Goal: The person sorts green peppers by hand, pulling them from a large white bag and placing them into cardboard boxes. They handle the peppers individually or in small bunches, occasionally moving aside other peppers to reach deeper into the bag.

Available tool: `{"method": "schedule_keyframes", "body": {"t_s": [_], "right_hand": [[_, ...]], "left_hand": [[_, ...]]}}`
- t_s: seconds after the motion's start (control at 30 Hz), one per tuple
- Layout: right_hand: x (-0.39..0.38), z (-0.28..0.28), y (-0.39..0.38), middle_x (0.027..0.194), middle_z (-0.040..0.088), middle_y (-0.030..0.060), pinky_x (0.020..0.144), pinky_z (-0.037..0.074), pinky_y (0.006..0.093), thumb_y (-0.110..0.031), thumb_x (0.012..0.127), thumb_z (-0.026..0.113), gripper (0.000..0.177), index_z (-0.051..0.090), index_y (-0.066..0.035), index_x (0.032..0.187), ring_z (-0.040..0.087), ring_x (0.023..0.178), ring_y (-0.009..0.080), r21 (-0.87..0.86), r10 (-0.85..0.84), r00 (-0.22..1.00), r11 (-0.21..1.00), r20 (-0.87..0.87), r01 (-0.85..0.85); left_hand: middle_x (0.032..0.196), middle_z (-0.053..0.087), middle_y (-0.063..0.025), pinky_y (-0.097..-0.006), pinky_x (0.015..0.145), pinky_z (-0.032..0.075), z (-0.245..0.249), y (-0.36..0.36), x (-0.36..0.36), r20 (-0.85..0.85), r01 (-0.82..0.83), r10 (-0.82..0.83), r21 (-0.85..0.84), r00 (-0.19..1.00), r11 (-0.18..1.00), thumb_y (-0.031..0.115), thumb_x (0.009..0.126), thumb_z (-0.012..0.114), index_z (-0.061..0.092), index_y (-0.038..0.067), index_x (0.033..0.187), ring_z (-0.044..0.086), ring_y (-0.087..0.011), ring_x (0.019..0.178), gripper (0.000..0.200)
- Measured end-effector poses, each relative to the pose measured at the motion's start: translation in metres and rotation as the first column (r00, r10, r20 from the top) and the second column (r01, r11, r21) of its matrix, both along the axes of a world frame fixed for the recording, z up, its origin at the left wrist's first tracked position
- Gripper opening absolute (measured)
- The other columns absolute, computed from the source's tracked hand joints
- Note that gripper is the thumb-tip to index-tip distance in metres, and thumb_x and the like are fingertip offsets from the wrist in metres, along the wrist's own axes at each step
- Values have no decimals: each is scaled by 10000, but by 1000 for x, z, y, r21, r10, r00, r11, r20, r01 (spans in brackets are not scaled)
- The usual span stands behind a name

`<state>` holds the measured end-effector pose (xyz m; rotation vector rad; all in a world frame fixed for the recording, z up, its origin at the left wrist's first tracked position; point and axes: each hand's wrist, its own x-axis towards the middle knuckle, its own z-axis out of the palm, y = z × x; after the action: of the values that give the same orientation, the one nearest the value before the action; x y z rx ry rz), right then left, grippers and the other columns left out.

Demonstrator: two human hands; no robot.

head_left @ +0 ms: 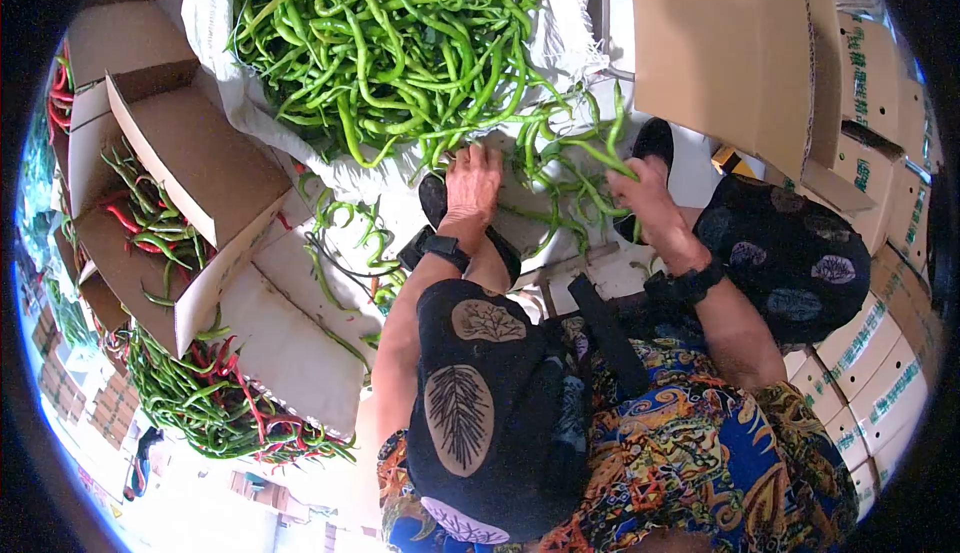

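Long green chili peppers [380,43] heap up in an open white woven sack [215,38] in front of me. At the sack's near edge is my left hand [472,188], its fingers curled down against the lowest peppers; what lies under the fingertips is hidden. To its right, my right hand [645,193] is closed around green chili peppers [617,138], whose long ends stick up past the fingers. More loose green peppers [560,208] lie on the pale floor between the two hands.
A cardboard box [200,153] with green and red peppers stands at left. Below it is another heap of green and red peppers [190,403]. A tall open carton [700,53] rises at right, beside stacked printed cartons [870,163]. Loose peppers [345,238] lie left of my feet.
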<state>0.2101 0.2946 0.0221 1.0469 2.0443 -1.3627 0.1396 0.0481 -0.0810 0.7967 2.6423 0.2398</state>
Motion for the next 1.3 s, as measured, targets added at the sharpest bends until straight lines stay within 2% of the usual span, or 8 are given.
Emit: {"method": "schedule_keyframes", "body": {"t_s": [0.27,0.37,0.5,0.53,0.63,0.9,1.1,1.3], "right_hand": [[-1,4,-3,751,515,22,564,356,255,-177,893,577,171,559,-37,796,462,645,100,-111,-117,990,986,80,126],[-5,15,-7,759,510,16,593,357,248,-181,899,569,167,557,-37,816,463,672,95,-157,-169,984,972,53,175],[-22,41,-13,759,488,2,622,333,232,-214,915,555,183,550,-38,867,436,693,79,-226,-70,997,971,32,76],[-20,45,-15,758,509,4,629,341,228,-240,916,557,204,562,-37,906,443,684,83,-297,-65,996,954,-61,44],[-36,67,-26,767,546,3,666,360,219,-283,929,566,250,582,-43,997,456,688,85,-376,6,988,924,-157,-65],[-89,148,-52,805,543,-10,634,372,217,-266,894,620,257,560,-45,1011,445,681,62,-430,-132,917,902,-377,-47],[-115,171,-98,896,609,39,738,485,291,-207,720,801,420,581,-12,1019,569,808,130,-183,350,760,836,-547,-517],[-116,171,-134,900,607,37,746,466,289,-180,796,726,357,573,27,1043,547,817,114,-615,33,839,665,-543,-424]], "left_hand": [[871,577,-81,-372,783,419,77,-21,-7,105,108,-225,636,969,764,76,669,593,592,86,1022,567,-278,862,353],[862,609,-96,-336,820,428,107,-18,-9,520,-370,-97,714,849,594,53,830,579,603,64,1035,587,-251,833,206],[859,625,-87,-335,824,469,172,-29,-53,801,-807,97,588,591,55,173,981,466,553,16,1080,589,-187,839,204],[882,619,-89,-352,802,487,181,-35,-67,856,-846,-118,460,503,-270,205,985,473,527,25,1120,593,-207,850,231],[944,620,-105,-386,822,519,191,-62,-90,791,-834,-457,116,406,-540,246,981,487,527,16,1123,609,-250,903,273],[1083,615,-172,-440,913,517,232,-74,-89,799,-874,-464,150,382,-462,240,984,470,502,-7,1151,589,-328,1076,299],[1071,620,-171,-420,917,522,284,-56,-90,848,-899,-361,263,388,-351,201,987,460,492,-8,1148,591,-329,1091,266],[1140,604,-178,-416,954,478,337,-31,-91,829,-844,-195,474,524,-251,175,985,464,459,-23,1261,573,-316,1114,340]]}}
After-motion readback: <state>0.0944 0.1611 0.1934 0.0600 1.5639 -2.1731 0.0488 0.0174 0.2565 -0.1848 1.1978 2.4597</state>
